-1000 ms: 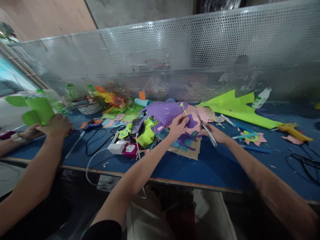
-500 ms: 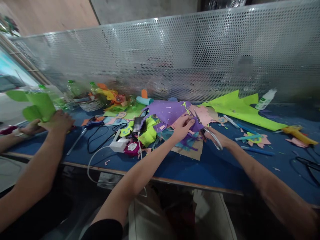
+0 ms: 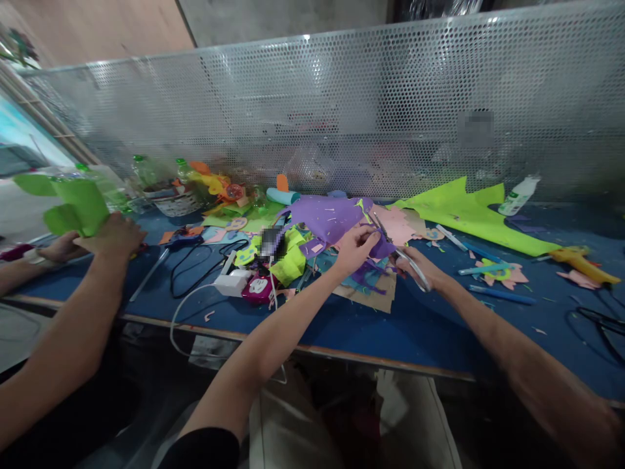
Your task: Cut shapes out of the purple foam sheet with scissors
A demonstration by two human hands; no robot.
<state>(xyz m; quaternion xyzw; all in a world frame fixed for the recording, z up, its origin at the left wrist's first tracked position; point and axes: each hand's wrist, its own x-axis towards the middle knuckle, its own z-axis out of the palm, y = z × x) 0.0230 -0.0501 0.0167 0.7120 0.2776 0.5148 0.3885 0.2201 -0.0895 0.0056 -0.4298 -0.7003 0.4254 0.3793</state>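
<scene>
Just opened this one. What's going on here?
A person pinches a purple piece in the left hand and holds scissors in the right hand, the blades at the piece. A larger purple sheet lies just behind, with colored scraps around it on the blue table. To the left, a co-worker's hands hold a green piece. A yellow glue gun lies off to the right.
</scene>
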